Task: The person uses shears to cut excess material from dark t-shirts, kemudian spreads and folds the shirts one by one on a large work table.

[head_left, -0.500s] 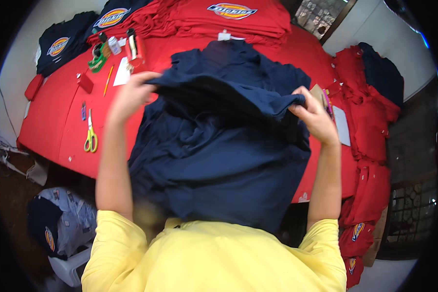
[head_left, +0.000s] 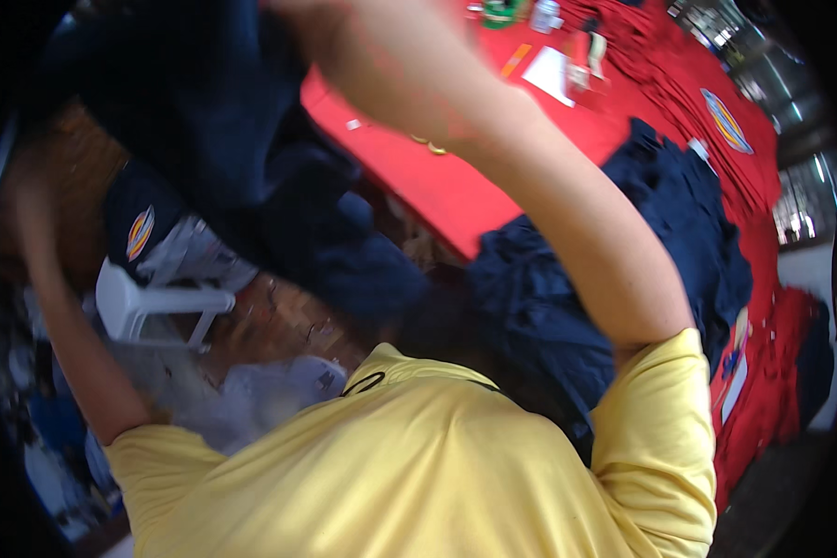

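Note:
A navy shirt (head_left: 205,130) hangs in the air at the upper left, spread out and smeared by motion, its lower part drooping toward the floor. My right hand (head_left: 321,28) is raised across to the top edge and grips the cloth; its fingers are partly cut off by the frame. At the far left, my left hand (head_left: 23,200) is beside the shirt's outer side, too blurred to show its fingers. More navy garments (head_left: 660,223) lie rumpled on the red table (head_left: 474,205), to the right of my right forearm.
A white plastic stool (head_left: 149,302) with a navy garment and grey clothing on it stands below the raised shirt. Red garments (head_left: 707,84) are piled along the table's far side. A white paper (head_left: 551,74), a tape dispenser (head_left: 586,60) and scissors (head_left: 430,144) lie on the table.
My view has turned left, away from the table. The shirt has been lifted off the other navy garments and swung to the upper left, with both arms raised.

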`<state>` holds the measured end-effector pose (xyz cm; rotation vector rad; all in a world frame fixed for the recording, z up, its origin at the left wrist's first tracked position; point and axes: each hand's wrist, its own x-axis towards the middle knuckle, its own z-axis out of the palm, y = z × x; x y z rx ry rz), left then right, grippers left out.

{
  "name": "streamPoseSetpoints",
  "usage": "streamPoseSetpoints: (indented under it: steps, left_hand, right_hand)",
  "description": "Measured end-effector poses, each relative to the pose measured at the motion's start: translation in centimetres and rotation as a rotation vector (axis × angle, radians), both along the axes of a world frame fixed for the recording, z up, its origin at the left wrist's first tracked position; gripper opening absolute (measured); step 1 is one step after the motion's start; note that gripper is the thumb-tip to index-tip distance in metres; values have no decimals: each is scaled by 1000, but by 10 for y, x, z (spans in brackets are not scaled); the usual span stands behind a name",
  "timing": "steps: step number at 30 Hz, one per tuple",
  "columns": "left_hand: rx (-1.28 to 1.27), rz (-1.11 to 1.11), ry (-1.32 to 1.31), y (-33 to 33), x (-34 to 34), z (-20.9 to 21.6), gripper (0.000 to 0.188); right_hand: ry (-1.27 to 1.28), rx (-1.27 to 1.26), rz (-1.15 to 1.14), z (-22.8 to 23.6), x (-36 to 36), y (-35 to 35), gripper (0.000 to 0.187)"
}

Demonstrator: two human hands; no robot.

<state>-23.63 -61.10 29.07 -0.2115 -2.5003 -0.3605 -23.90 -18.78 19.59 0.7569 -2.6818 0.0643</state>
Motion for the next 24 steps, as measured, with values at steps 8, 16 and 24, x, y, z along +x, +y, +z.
streamPoseSetpoints:
  steps: [8, 16, 24]
  left_hand:
    - [-315, 487, -141, -198, 107, -95, 39]
    - [46, 505, -46, -191, 153, -88, 34]
    - [269, 6, -210, -104, 119, -89, 37]
  right_hand:
    - [146, -814, 609, -15, -8, -127, 12]
    - [297, -582, 569, -18, -33, -134, 6]
    - [-891, -679, 620, -56, 92, -23, 15]
